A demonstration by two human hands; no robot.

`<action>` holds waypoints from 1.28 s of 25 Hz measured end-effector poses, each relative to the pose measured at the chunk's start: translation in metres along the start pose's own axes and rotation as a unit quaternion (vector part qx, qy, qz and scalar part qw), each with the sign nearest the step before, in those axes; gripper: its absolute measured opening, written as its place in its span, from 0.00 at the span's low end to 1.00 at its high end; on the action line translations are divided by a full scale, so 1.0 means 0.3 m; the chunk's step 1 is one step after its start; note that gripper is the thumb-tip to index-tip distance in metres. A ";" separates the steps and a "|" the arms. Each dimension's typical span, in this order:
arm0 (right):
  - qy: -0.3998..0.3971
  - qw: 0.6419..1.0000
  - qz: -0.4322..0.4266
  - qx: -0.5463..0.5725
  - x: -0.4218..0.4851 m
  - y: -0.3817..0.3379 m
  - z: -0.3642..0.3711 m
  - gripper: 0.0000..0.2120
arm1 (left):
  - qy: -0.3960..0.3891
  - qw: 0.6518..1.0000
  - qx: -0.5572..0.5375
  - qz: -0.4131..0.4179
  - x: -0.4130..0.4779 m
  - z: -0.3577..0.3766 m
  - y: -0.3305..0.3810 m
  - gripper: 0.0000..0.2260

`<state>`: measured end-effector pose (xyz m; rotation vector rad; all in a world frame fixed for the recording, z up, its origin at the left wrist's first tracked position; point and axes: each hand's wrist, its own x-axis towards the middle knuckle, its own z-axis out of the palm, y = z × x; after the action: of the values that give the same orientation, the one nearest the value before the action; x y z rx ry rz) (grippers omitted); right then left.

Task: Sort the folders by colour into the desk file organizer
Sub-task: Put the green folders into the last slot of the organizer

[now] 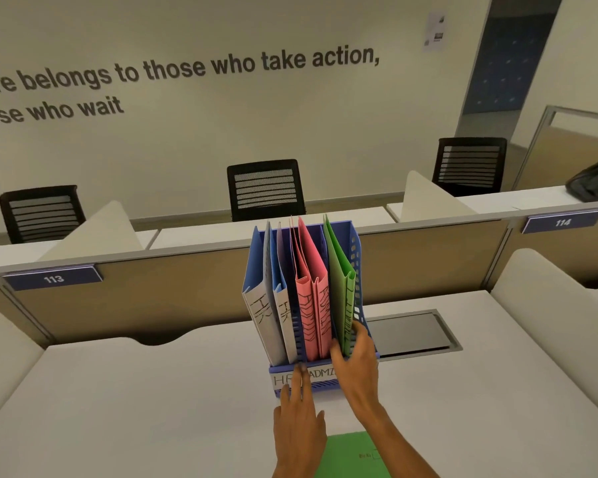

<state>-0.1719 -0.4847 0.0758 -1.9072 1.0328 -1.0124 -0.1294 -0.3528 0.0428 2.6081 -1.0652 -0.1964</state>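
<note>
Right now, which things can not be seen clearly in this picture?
Head view only:
- Organizer's front label: the left hand and right hand cover part of it.
- Green folder on the desk: bottom edge cuts it off; its small print is blurred.
- Standing green folder: spine writing partly behind right fingers.
- Wall text: left edge cuts it off.

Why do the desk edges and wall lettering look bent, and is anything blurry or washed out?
Head view: the wide-angle lens bows the white desk edges and slants the dark wall lettering; lighting is soft and even, with faint shadows and no harsh glare; the left hand looks slightly smeared, while the handwriting on the blue plastic file organizer folders stays readable.
</note>
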 end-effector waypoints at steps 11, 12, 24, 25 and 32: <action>-0.034 0.991 0.018 -0.125 -0.517 0.072 -0.231 0.24 | -0.055 0.998 0.031 0.002 -0.355 -0.021 -0.023 0.35; -0.032 0.989 0.008 -0.144 -0.563 0.086 -0.244 0.24 | -0.061 0.998 0.035 0.004 -0.388 -0.015 -0.034 0.35; -0.189 0.942 0.078 -0.266 -0.849 0.276 -0.380 0.27 | -0.110 0.988 -0.027 -0.104 -0.677 0.049 -0.163 0.26; -0.194 0.936 0.084 -0.282 -0.868 0.286 -0.390 0.27 | -0.113 0.986 -0.042 -0.119 -0.685 0.056 -0.170 0.25; -0.240 0.899 0.115 -0.348 -0.941 0.256 -0.445 0.29 | -0.097 0.936 -0.231 -0.246 -0.721 0.078 -0.165 0.20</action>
<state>-0.4165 -0.2971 -0.0157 -2.3389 1.3765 0.0145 -0.2569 -0.1734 0.0058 2.3873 -0.3281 -0.7357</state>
